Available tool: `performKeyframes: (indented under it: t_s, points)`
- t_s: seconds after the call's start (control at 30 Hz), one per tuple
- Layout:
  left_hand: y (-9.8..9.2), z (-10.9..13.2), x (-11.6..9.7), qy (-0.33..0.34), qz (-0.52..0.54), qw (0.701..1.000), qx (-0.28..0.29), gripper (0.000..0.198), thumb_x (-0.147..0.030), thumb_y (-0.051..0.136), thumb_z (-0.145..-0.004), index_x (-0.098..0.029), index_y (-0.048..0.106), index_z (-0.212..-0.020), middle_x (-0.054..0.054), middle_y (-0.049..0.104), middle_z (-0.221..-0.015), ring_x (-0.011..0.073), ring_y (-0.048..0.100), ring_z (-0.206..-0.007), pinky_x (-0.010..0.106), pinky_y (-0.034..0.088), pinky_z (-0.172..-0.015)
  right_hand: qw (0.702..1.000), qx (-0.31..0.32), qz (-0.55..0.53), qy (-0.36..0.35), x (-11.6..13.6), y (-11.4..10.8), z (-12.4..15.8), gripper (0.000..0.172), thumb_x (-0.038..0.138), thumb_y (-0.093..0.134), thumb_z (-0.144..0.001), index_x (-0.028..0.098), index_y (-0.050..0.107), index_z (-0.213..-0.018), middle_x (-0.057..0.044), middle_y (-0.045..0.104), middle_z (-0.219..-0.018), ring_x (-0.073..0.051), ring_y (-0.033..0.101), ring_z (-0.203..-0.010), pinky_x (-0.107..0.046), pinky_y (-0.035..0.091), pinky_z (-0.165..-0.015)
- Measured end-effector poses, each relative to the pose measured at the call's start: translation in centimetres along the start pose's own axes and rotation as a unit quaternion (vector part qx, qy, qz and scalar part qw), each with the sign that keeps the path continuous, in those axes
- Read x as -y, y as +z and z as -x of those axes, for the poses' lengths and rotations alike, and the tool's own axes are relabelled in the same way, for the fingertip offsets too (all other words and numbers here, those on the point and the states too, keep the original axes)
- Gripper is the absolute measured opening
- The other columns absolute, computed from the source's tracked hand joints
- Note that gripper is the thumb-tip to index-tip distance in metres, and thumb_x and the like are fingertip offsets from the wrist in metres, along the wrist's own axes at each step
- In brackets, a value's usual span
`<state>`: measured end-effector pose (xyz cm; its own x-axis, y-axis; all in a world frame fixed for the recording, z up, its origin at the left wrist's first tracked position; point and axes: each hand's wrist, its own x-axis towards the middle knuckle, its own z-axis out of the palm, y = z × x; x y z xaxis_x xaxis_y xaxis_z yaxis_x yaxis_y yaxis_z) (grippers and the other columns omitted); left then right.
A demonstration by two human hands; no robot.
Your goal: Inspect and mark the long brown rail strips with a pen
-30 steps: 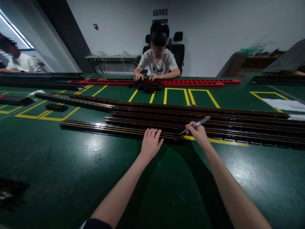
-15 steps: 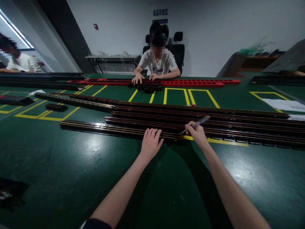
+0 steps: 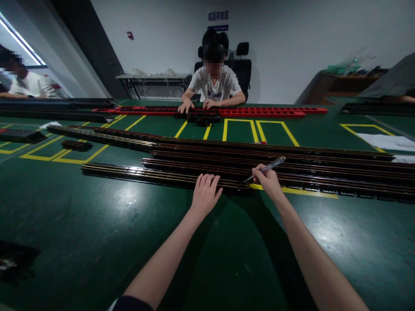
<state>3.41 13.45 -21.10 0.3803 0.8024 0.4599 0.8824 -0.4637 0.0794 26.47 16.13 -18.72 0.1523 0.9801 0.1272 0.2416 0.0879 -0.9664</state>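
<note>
My left hand [image 3: 205,196] lies with fingers spread on the near edge of a long dark strip [image 3: 145,173] with thin gold lines. My right hand [image 3: 267,180] is closed around a pen-like tool [image 3: 272,165], whose thin tip points down and left at the right end of that strip. Several more long dark strips [image 3: 324,168] lie side by side behind and to the right of my hands. Whether the tip touches the strip is too small to tell.
Across the green table [image 3: 129,229], a person [image 3: 214,86] has both hands at black parts [image 3: 203,117] beside red frames [image 3: 269,113]. A short dark piece [image 3: 77,145] lies at the left, white papers [image 3: 385,141] at the right. Another person [image 3: 30,84] sits far left.
The hand on the left of the person across the table has shifted slightly to the left. My own hands and the pen-like tool show no visible movement.
</note>
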Motion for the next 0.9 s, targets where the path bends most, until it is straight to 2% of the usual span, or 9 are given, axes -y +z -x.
performKeyframes:
  t_s: [0.17,0.27,0.5,0.9]
  points:
    - [-0.01,-0.01,-0.01,0.000,-0.006,1.000,0.001,0.036,-0.034,0.045,-0.094,-0.015,0.056,-0.123,0.011,0.063,-0.117,0.0245,0.055,-0.116,0.047,0.038,-0.109,1.000,0.014,-0.023,0.000,-0.04,-0.08,0.07,0.031,0.048,0.065,-0.071,0.022,0.051,-0.063,0.004,0.051,-0.048,-0.010,0.047,-0.043,-0.023,0.039,-0.044]
    - [0.09,0.02,0.01,0.002,-0.008,1.000,-0.003,0.037,-0.034,0.045,-0.094,-0.014,0.056,-0.122,0.011,0.064,-0.117,0.0246,0.055,-0.115,0.047,0.038,-0.109,0.999,0.002,-0.034,-0.003,0.09,-0.03,0.18,0.031,0.048,0.065,-0.072,0.021,0.051,-0.063,0.004,0.050,-0.047,-0.010,0.046,-0.043,-0.023,0.040,-0.044]
    - [0.05,0.01,0.00,0.003,-0.008,1.000,-0.001,0.036,-0.034,0.044,-0.094,-0.014,0.056,-0.122,0.011,0.064,-0.117,0.0245,0.056,-0.115,0.047,0.038,-0.108,0.999,0.013,-0.033,0.019,0.29,-0.33,-0.12,0.035,0.051,0.069,-0.065,0.022,0.050,-0.062,0.004,0.050,-0.046,-0.011,0.047,-0.041,-0.024,0.042,-0.042]
    - [0.03,0.03,0.04,0.001,0.004,1.000,0.004,0.036,-0.034,0.045,-0.094,-0.015,0.055,-0.123,0.011,0.063,-0.118,0.0246,0.056,-0.116,0.048,0.038,-0.109,1.000,-0.012,-0.026,0.011,-0.44,-0.76,-0.43,0.034,0.050,0.067,-0.067,0.022,0.050,-0.059,0.004,0.050,-0.043,-0.011,0.047,-0.040,-0.024,0.043,-0.041]
